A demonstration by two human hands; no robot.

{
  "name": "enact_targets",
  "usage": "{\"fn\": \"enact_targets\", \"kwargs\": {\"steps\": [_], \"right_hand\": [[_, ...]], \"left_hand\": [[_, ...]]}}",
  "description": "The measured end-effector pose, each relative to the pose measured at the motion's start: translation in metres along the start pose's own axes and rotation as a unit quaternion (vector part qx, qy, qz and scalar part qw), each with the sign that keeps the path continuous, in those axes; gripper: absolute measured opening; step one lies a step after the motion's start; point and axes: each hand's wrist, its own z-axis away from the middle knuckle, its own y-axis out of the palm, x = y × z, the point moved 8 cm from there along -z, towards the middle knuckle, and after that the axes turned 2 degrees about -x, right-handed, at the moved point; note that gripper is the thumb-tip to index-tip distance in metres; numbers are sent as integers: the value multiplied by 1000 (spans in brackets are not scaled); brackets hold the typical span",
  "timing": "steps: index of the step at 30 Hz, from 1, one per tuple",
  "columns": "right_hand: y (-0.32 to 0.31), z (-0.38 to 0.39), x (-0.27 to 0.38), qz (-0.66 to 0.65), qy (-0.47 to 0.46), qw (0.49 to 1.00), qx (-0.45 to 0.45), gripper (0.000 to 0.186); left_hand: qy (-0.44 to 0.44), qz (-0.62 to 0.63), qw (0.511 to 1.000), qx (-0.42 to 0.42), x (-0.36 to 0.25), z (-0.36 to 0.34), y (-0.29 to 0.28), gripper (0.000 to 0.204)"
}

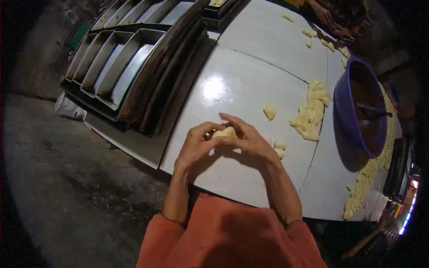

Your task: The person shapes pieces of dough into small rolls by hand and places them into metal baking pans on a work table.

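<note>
A small piece of pale yellow dough [227, 132] is held between both hands, just above the white table. My left hand [199, 137] curls its fingers and thumb around the left side of the dough. On the other side, my right hand [248, 136] grips it too, with one finger stretched out away from it. Beside my right wrist sit several rounded dough balls [279, 145], partly hidden by the hand. A single loose dough piece [269, 112] lies a little farther off, and a heap of cut dough pieces [313, 109] spreads to its right.
Stacked metal loaf pans [120, 67] stand at the left on the white table [250, 71]. A purple basin [361, 107] with brown contents and a dark-handled tool sits at the right. Many small dough bits [368, 172] line the right edge. Another person's hands [328, 18] are at the far side.
</note>
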Motion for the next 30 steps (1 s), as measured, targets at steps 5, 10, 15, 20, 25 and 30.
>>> {"fn": "enact_targets", "kwargs": {"steps": [5,10,15,20,25,30], "right_hand": [[-4,21,-13,-104,187,977,-16,44],[-66,40,-6,-220,92,938,-251,38],[-63,51,13,-294,53,916,-267,37],[-39,47,4,-312,25,917,-247,33],[-19,49,12,-335,31,910,-244,45],[-30,54,20,-182,10,961,-207,44]], "left_hand": [[55,-16,998,-22,-5,6,-8,21],[169,-321,926,-101,0,14,-12,31],[116,-392,907,-97,6,19,-2,80],[210,-203,952,-97,-43,12,22,78],[133,-4,990,-56,-52,3,50,37],[98,23,995,15,-61,7,48,26]]}}
